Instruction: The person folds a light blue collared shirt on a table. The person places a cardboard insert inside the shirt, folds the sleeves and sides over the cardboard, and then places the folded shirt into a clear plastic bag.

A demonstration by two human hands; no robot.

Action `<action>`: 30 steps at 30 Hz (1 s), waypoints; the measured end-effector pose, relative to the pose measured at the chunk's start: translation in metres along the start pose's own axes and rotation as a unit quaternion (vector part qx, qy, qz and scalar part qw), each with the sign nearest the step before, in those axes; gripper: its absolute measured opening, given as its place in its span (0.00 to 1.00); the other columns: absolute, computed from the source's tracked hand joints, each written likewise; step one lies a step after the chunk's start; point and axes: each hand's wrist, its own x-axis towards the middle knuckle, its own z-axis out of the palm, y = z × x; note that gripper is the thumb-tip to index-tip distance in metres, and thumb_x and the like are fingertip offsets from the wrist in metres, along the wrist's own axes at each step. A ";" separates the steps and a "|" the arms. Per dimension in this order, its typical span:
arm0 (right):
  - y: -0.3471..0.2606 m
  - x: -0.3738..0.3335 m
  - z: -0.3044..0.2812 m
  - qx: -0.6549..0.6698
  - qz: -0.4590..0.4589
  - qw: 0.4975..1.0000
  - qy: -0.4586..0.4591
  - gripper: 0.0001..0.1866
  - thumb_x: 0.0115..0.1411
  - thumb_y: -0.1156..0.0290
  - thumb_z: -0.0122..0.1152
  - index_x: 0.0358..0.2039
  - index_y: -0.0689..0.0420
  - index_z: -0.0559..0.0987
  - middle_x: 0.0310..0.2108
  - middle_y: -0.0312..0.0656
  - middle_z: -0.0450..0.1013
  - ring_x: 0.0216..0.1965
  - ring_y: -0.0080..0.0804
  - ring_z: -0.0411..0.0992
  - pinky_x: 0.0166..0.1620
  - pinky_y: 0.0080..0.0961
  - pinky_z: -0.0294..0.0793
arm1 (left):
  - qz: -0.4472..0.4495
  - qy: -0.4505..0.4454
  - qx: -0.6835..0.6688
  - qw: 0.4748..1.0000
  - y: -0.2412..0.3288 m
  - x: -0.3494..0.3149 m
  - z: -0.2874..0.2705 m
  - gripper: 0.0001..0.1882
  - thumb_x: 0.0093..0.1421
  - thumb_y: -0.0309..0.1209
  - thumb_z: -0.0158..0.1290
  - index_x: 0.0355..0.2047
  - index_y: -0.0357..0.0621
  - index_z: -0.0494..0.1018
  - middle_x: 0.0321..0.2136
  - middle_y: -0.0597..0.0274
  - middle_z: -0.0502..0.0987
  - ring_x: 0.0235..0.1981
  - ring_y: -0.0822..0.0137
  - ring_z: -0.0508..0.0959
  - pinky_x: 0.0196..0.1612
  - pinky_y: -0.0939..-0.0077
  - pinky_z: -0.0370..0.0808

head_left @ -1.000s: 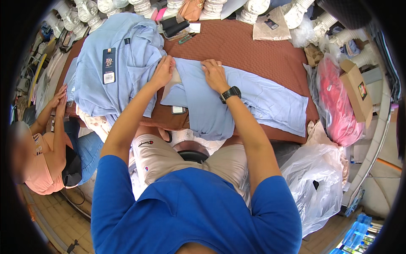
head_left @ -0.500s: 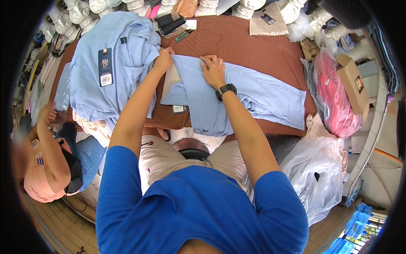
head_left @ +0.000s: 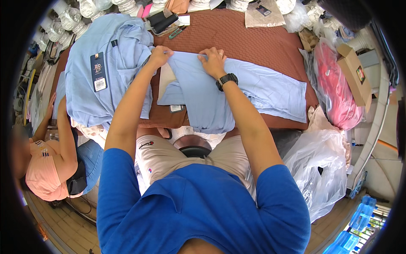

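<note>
A light blue garment (head_left: 270,84), apparently a shirt, lies partly folded on the brown table cover, one part stretching out to the right. At its upper left corner, the fingertips of my left hand (head_left: 160,56) pinch the cloth. My right hand (head_left: 213,63), with a dark watch on the wrist, lies palm down on its upper edge, fingers a little apart. Between the layers at the left a pale flat board (head_left: 166,79) shows. A label (head_left: 176,108) peeks out below. Left of my hand rests a heap of light blue garments (head_left: 127,80) with a dark hang tag (head_left: 99,72).
Black cases (head_left: 165,23) and small green thread snips (head_left: 176,32) lie behind the heap. White busts (head_left: 69,19) line the far edge. At right are bagged red cloth (head_left: 334,89), a cardboard box (head_left: 354,76) and a clear plastic bag (head_left: 317,173). A co-worker (head_left: 50,165) sits at left.
The view has shifted slightly. Both hands keep nearly the same places on the garment. The co-worker at left has leaned in and now reaches toward the light blue cloth at the table's left end.
</note>
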 end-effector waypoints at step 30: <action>-0.024 -0.240 -0.101 0.029 0.251 0.849 -0.465 0.22 0.45 0.56 0.75 0.26 0.66 0.82 0.25 0.54 0.78 0.22 0.46 0.75 0.31 0.39 0.75 | 0.265 0.049 0.300 0.915 0.030 -0.085 0.055 0.31 0.68 0.53 0.41 0.69 0.62 0.56 0.71 0.67 0.53 0.72 0.58 0.50 0.71 0.53 0.46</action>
